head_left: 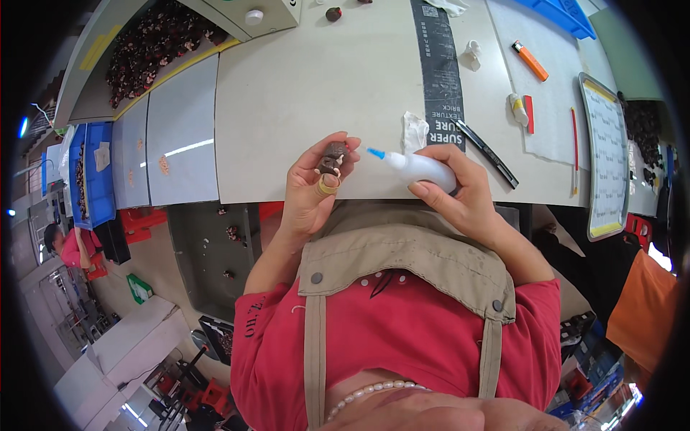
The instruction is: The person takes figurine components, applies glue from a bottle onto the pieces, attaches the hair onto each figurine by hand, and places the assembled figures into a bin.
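My left hand (305, 190) is closed around a small dark brown figurine (331, 159) with pale and red bits, held near the table's front edge. A yellow band (328, 187) is wrapped round one of its fingers. In my right hand (468, 188) lies a white squeeze bottle (422, 171), gripped on its side. Its blue nozzle (376, 153) points left at the figurine, and a small gap appears between them. Just beyond the bottle is a crumpled white tissue (415, 132).
A black cutter knife (489, 154) and a dark printed strip (440, 65) lie to the right. Farther right are an orange lighter (530, 62), a thin red brush (574, 151) and a tray (605, 158). Many dark figurines (154, 54) fill a bin at the far left.
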Demonstrator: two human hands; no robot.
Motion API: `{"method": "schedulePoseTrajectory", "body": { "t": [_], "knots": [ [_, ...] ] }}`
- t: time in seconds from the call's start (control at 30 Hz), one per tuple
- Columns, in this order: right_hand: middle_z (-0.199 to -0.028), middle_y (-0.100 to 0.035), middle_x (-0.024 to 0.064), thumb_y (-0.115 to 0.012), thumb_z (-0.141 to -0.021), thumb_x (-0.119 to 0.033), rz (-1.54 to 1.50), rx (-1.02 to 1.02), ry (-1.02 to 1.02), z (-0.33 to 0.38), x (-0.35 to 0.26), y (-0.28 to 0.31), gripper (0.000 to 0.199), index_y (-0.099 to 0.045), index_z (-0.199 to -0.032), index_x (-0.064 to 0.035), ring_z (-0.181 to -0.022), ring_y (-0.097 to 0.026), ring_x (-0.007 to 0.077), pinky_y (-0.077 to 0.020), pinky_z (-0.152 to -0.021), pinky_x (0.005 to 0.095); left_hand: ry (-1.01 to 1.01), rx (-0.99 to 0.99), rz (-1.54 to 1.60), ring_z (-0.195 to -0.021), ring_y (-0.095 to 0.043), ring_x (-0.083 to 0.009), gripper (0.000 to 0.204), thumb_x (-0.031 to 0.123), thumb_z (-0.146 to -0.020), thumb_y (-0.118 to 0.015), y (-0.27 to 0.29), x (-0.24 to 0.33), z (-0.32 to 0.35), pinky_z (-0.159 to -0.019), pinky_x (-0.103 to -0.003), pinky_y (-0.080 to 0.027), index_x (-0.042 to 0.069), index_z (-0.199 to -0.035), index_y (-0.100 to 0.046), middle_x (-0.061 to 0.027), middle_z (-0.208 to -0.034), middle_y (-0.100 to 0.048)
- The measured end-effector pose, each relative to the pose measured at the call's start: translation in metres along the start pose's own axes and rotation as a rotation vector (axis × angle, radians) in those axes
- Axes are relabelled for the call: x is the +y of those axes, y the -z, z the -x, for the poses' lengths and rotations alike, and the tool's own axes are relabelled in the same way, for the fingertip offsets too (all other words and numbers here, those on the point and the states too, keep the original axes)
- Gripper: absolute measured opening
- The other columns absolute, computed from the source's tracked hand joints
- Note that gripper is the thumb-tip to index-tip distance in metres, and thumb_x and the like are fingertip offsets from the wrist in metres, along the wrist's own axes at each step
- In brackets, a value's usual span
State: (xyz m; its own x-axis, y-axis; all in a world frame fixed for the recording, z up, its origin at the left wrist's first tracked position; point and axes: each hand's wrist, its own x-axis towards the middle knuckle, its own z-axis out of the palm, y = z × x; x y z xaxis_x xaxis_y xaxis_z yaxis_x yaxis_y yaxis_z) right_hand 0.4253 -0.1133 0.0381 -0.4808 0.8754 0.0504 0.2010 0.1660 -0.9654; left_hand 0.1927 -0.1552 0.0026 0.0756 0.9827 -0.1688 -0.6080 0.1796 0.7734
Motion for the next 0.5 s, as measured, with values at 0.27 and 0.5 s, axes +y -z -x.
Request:
{"method": "schedulePoseTrajectory", "body": {
  "t": [0.27, 0.5],
  "knots": [
    [-0.084, -0.064, 0.0092, -0.072, -0.075, -0.015, 0.02, 0.128, 0.11, 0.005, 0.0, -0.005, 0.03, -0.058, -0.098, -0.0015, -0.07, -0.062, 0.018, -0.0482, -0.062, 0.0273, -0.057, 0.017, 0.008, -0.11, -0.053, -0.0181, 0.064, 0.016, -0.073, -0.075, -0.001, -0.004, 0.002, -0.1, -0.031, -0.039, -0.001, -0.127, -0.045, -0.0172, -0.122, -0.053],
    [-0.082, -0.063, 0.0086, -0.073, -0.073, -0.014, 0.043, 0.147, 0.132, 0.004, -0.002, -0.011, 0.028, -0.059, -0.095, -0.0022, -0.067, -0.062, 0.0175, -0.0479, -0.059, 0.027, -0.06, 0.031, 0.041, -0.11, -0.051, -0.0163, 0.062, 0.012, -0.074, -0.074, -0.001, -0.007, 0.003, -0.1, -0.029, -0.039, -0.001, -0.127, -0.045, -0.0164, -0.123, -0.052]
  ]
}}
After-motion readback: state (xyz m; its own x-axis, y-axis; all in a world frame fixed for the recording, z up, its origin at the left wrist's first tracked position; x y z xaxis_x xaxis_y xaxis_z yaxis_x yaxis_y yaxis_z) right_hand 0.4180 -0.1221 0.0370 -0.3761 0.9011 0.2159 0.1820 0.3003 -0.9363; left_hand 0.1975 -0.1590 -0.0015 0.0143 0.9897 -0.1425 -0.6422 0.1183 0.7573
